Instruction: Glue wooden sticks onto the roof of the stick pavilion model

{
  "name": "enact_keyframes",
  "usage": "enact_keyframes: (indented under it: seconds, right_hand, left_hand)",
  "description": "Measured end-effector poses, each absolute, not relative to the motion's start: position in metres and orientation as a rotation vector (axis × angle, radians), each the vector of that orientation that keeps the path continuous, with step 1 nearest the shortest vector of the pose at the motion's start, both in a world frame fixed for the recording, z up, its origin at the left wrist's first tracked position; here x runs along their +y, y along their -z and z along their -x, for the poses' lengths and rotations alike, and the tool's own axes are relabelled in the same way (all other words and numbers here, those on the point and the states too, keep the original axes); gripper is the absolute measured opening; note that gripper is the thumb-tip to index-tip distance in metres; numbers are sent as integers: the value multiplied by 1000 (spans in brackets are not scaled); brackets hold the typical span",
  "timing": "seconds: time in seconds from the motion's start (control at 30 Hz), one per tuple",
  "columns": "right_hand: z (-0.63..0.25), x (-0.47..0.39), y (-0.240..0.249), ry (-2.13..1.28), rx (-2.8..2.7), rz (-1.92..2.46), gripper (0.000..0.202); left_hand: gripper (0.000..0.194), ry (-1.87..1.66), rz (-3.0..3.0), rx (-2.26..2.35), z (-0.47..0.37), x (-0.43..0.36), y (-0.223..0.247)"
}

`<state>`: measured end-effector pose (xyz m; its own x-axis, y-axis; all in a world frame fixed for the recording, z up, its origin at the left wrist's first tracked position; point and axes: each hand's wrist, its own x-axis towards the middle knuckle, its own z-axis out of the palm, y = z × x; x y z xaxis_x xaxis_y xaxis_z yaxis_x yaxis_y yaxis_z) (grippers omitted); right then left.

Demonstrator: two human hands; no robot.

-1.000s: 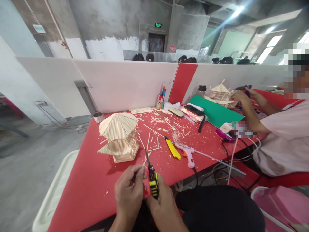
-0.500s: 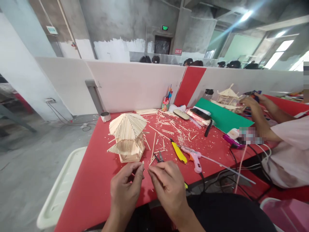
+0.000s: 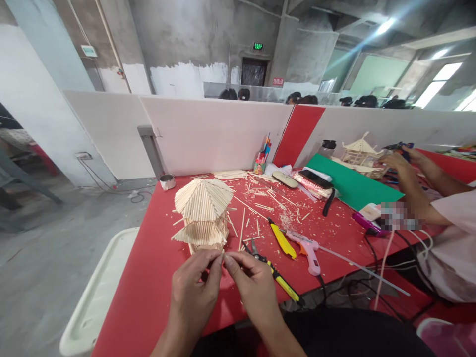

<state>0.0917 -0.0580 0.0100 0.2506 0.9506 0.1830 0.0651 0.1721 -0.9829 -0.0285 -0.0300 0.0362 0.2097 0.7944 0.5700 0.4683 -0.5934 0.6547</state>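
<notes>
My left hand [image 3: 195, 280] pinches a short wooden stick [image 3: 222, 252], only its pale tip showing between the fingers. The closed fingertips of my right hand [image 3: 251, 277] meet it there; whatever they hold is hidden. Just beyond my hands stands a small model pavilion [image 3: 204, 201] built of thin wooden sticks, with a pointed roof and a lower eave. Yellow-and-black cutting pliers [image 3: 280, 282] lie right of my right hand. Farther off are a yellow utility knife [image 3: 281, 239] and a pink glue gun [image 3: 307, 250] with a clear glue stick in it.
Loose sticks and scraps [image 3: 266, 196] litter the red table [image 3: 137, 277]. At the back stand a roll of tape [image 3: 167, 182] and a pen holder [image 3: 259, 166]. A green board [image 3: 353, 183] lies at right, near a co-worker's arms [image 3: 412, 173] and another stick model [image 3: 362, 151].
My right hand has moved left, bringing its fingertips against those of my left hand at the stick. More of the pliers now shows. The view has shifted slightly.
</notes>
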Motion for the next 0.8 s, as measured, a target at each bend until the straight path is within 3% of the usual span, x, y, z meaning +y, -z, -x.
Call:
enact_keyframes:
  seconds: [0.13,0.33,0.67,0.8]
  right_hand:
    - [-88,-53,-8,-955,-1003,1178,23]
    - [-89,-55,-14,-803,-1084,1302,23]
    - [-95,-60,-27,-1072,-1145,1166,26]
    - [-93,-61,-27,-1244,-1029,1107,29]
  left_hand:
    - [18,-1322,-2282,1155,29,-28,-37]
    - [18,-1332,-2292,1133,28,-30,-37]
    - [24,-883,-1386,1140,39,-20,-49]
    - [24,-891,-1183,1032,41,-19,-51]
